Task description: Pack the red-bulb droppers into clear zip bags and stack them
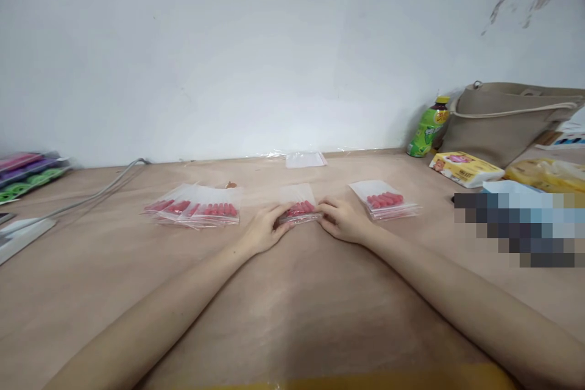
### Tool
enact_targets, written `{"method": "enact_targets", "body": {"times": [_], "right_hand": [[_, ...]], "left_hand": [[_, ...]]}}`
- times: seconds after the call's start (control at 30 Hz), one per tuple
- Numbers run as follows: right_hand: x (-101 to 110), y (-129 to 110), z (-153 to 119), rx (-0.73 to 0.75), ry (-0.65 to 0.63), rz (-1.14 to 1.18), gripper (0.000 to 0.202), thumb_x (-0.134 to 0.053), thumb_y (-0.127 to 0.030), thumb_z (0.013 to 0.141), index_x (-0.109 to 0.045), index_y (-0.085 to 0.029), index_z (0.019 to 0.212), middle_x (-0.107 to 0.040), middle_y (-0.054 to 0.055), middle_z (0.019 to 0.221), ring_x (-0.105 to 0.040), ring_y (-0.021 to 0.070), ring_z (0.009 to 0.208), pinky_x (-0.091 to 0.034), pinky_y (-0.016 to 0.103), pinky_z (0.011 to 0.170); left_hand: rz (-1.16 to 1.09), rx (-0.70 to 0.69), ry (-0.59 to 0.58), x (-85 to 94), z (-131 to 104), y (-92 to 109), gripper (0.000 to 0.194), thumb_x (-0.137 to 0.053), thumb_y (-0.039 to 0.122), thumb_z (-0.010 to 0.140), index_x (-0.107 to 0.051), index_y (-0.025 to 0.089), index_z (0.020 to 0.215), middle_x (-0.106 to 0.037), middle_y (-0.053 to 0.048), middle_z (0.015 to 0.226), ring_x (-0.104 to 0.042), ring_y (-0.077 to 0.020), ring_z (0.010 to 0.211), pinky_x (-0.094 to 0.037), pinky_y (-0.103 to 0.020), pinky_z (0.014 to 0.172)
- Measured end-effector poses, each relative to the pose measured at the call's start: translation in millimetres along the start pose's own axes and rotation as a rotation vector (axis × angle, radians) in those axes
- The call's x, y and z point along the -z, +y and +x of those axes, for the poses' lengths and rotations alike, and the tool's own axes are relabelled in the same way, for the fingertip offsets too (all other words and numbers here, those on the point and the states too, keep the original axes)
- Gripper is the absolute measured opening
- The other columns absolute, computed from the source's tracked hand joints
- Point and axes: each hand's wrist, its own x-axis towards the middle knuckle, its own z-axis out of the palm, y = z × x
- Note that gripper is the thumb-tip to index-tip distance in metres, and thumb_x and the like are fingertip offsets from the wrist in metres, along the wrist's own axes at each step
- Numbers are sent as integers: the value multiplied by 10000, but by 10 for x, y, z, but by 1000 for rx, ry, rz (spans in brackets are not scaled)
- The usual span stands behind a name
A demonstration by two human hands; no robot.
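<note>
A small clear bag of red pieces [300,208] lies flat on the brown table between my hands. My left hand [267,228] pinches its left edge, thumb toward me and fingers on the far side. At its right edge my right hand [342,219] holds the bag's side between thumb and fingers. Left of my hands, several similar bags with red pieces [219,209] overlap in a fanned row. Another small stack of such bags [384,200] rests just right of my right hand.
Near the wall lies a flat clear bag [305,160]. At right stand a green bottle [428,128], a tissue pack [466,169] and a beige handbag [498,125]. A grey cable [105,191] and colourful packs [31,173] are at left.
</note>
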Motion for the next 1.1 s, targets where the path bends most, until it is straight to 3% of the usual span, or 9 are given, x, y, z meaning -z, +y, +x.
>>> {"method": "enact_targets", "body": {"times": [0.2,0.37,0.57,0.67,0.8,1.1], "right_hand": [[-63,-2,-24,67,128,-279,139,-501,-197,830,-629,-185,777,-653,32,776,-563,138,740,-366,273,703],[-21,-13,-2,111,145,-417,166,-504,-177,831,-641,-182,737,-656,21,728,-541,132,709,-314,282,679],[-27,-24,35,151,145,-479,189,-473,-124,829,-628,-167,730,-623,27,688,-492,134,672,-286,293,695],[-24,-37,49,163,144,-501,202,-453,-129,837,-614,-159,718,-609,35,680,-474,138,663,-278,300,697],[-15,-67,66,177,157,-514,212,-429,-140,851,-604,-146,731,-599,41,679,-470,142,665,-274,311,699],[-1,-144,98,127,121,-438,274,-386,-173,872,-604,-153,708,-595,52,665,-469,146,643,-281,332,725]], "left_hand": [[-22,-47,-2,-50,32,21,264,-490,239,893,-587,215,1137,-589,-53,1126,-568,-186,1015,-472,-318,870],[12,-70,17,-30,10,2,271,-459,228,906,-585,223,1146,-595,-51,1124,-571,-190,1023,-472,-332,885],[102,-156,86,-145,90,74,267,-546,301,849,-605,166,1072,-593,-94,1080,-582,-213,970,-492,-344,835],[158,-237,113,-261,204,129,175,-500,248,868,-628,167,957,-625,-72,995,-593,-192,912,-490,-326,813],[258,-300,148,-370,324,156,201,-431,184,884,-624,153,837,-645,-81,899,-605,-198,818,-487,-347,743],[394,-378,111,-355,358,165,285,-342,133,901,-593,144,766,-625,-86,795,-587,-189,748,-461,-337,684]]}}
